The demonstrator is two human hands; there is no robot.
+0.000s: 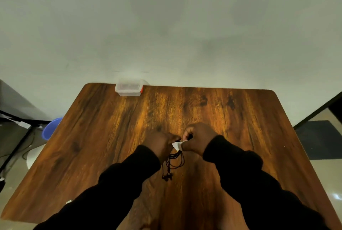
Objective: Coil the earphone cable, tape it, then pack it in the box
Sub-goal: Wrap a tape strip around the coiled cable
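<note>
- Pinching the thin black coiled earphone cable (pixel 175 159) at its top in the left hand (pixel 161 143), just above the middle of the brown wood-grain table (pixel 111 137), toward the near edge.
- Pinching a small white strip of tape (pixel 177 145) in the right hand (pixel 198 140), fingers curled, tape touching the top of the bundle.
- Dangling loosely below the left hand: loops and the earbud ends (pixel 167 176), not yet bound.
- Risking the tape folding onto itself or sticking to a fingertip, judging by its crumpled look.
- Risking loops slipping out and the coil springing open if the left-hand pinch loosens before the tape closes.
- Waiting at the far edge, well apart: the clear plastic lidded box (pixel 128 87), apparently closed, so needing a free hand to open.
</note>
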